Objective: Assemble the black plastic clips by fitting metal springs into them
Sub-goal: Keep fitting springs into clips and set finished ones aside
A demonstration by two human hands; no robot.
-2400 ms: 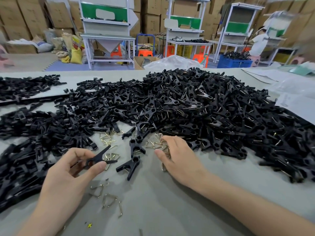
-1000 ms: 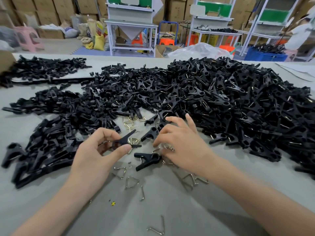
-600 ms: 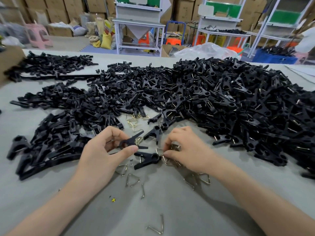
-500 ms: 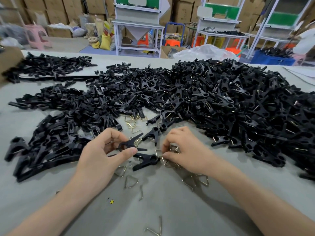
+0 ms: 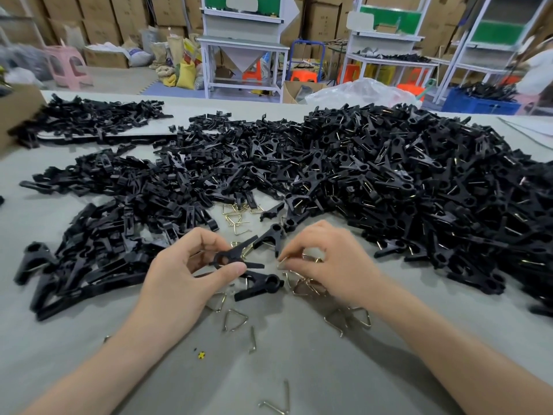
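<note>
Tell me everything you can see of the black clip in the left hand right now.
The black clip looks like matte moulded plastic: a round eye at its left end and two slim arms spreading toward the right, one angled up, one nearly level. The left hand pinches it at the eye, thumb below, fingers above, over the grey table. No spring shows seated in it. The right hand, pinching a metal spring, is near its arm tips but apart.

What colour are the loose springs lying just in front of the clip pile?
Brassy gold: the springs show best in the head view.
</note>
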